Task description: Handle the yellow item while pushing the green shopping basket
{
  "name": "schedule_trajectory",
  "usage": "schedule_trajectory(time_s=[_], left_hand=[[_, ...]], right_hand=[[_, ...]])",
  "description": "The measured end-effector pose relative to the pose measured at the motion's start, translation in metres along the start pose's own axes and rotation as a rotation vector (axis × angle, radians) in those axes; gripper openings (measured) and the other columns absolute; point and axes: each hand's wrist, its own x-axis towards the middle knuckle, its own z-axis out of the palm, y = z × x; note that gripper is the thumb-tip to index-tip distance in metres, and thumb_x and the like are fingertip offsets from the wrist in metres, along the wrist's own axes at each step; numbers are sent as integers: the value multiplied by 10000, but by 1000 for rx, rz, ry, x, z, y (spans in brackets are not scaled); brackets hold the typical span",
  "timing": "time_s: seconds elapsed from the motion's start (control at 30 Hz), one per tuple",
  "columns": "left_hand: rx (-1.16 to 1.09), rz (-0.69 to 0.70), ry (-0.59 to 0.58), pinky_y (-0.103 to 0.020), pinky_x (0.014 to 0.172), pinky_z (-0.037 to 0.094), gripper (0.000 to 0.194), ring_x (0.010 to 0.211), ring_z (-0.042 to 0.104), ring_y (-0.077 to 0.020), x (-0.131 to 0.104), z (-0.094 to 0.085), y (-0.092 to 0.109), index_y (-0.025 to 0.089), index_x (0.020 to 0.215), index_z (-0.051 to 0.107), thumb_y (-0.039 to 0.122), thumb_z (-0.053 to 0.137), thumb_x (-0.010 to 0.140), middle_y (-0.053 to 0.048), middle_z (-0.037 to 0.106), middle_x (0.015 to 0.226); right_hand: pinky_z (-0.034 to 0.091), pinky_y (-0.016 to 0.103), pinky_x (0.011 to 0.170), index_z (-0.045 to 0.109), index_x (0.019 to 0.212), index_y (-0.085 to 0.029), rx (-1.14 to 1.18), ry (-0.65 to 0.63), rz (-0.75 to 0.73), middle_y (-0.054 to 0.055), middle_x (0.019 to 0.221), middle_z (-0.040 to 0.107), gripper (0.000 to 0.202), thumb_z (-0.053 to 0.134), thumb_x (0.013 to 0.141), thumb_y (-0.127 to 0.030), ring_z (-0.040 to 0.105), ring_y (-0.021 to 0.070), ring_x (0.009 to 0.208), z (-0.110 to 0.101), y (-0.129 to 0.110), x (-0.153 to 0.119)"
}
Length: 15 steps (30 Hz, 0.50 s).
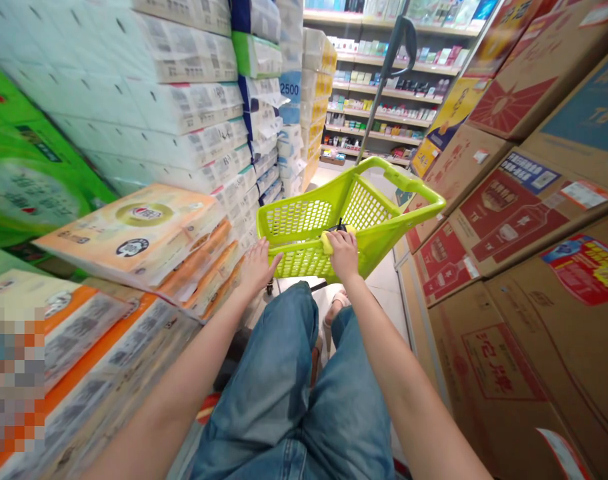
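Note:
In front of my knees stands a lime-green plastic shopping cart [304, 217] with a perforated basket. My left hand [257, 265] lies at its near left corner, fingers stretched out and thumb apart, with nothing held. At the near rim my right hand [343, 253] is closed on a yellow cloth or sponge [327, 243]; which of the two I cannot tell. A small black object [341, 225] sticks up just beyond those fingers, its kind unclear. Inside the basket, no goods show from here.
Tissue packs [199, 100] are stacked high on the left, with orange packs [144, 227] lower and nearer. Cardboard boxes [514, 220] wall the right side. Beyond the cart rises a grey pole with a dark handle [403, 50], before shelves [374, 87] of small goods.

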Motion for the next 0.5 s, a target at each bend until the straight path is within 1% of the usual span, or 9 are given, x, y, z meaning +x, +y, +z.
schedule_trajectory(time_s=[0.13, 0.23, 0.27, 0.3, 0.33, 0.37, 0.4, 0.43, 0.5], left_hand=[[11, -32, 30, -504, 1168, 304, 648, 1423, 377, -326, -12, -10, 0, -49, 1390, 405, 489, 296, 1046, -258, 440, 1493], [40, -103, 83, -574, 1156, 289, 689, 1438, 324, -401, -21, -18, 12, -118, 1396, 353, 469, 322, 1036, -350, 355, 1505], [46, -112, 94, -580, 1161, 277, 670, 1451, 301, -404, -22, -19, 18, -108, 1412, 341, 446, 331, 1034, -345, 325, 1526], [48, -104, 95, -556, 1177, 267, 641, 1469, 278, -380, -22, -20, 26, -63, 1449, 320, 421, 344, 1030, -305, 297, 1560], [46, -80, 87, -509, 1192, 268, 625, 1480, 278, -340, -22, -21, 35, -15, 1480, 302, 401, 373, 1019, -255, 300, 1580], [42, -34, 67, -460, 1204, 268, 618, 1482, 293, -297, -22, -20, 45, 19, 1495, 295, 374, 406, 1002, -213, 332, 1581], [45, 49, 17, -444, 1214, 250, 612, 1484, 298, -273, -22, -20, 55, 36, 1504, 290, 336, 416, 986, -188, 353, 1577], [54, 104, -13, -456, 1226, 216, 602, 1484, 301, -265, -21, -19, 65, 57, 1506, 301, 300, 421, 969, -166, 377, 1570], [66, 132, -11, -486, 1233, 166, 636, 1484, 296, -290, -22, -16, 82, 58, 1501, 321, 259, 470, 916, -164, 399, 1557]], right_hand=[[256, 429, 1165, 588, 1301, -184, -4, 0, -27, 79, 1286, 649, 494, 473, 847, -26, 470, 254, 1238, -1, -14, -5], [304, 403, 1145, 591, 1302, -168, 0, 11, -53, 80, 1267, 653, 462, 463, 877, -42, 466, 250, 1226, -4, -28, -13], [319, 401, 1137, 594, 1299, -165, 3, 16, -61, 81, 1260, 654, 452, 459, 884, -47, 467, 250, 1221, -4, -33, -16], [329, 401, 1131, 596, 1297, -162, 9, 22, -71, 82, 1256, 656, 445, 458, 888, -49, 468, 252, 1215, -5, -38, -18], [334, 404, 1128, 596, 1297, -161, 15, 27, -80, 85, 1255, 655, 444, 461, 889, -51, 470, 253, 1211, -6, -43, -21], [337, 409, 1129, 593, 1300, -160, 21, 33, -86, 88, 1256, 654, 445, 467, 888, -53, 472, 255, 1209, -6, -49, -24], [338, 415, 1130, 591, 1304, -160, 26, 37, -90, 91, 1258, 653, 446, 473, 886, -57, 474, 257, 1208, -5, -54, -27], [338, 420, 1132, 591, 1306, -163, 32, 39, -91, 93, 1260, 653, 446, 480, 886, -62, 476, 259, 1211, -5, -60, -29], [339, 421, 1135, 597, 1303, -174, 46, 47, -91, 90, 1261, 657, 435, 490, 892, -81, 482, 259, 1220, -3, -70, -35]])
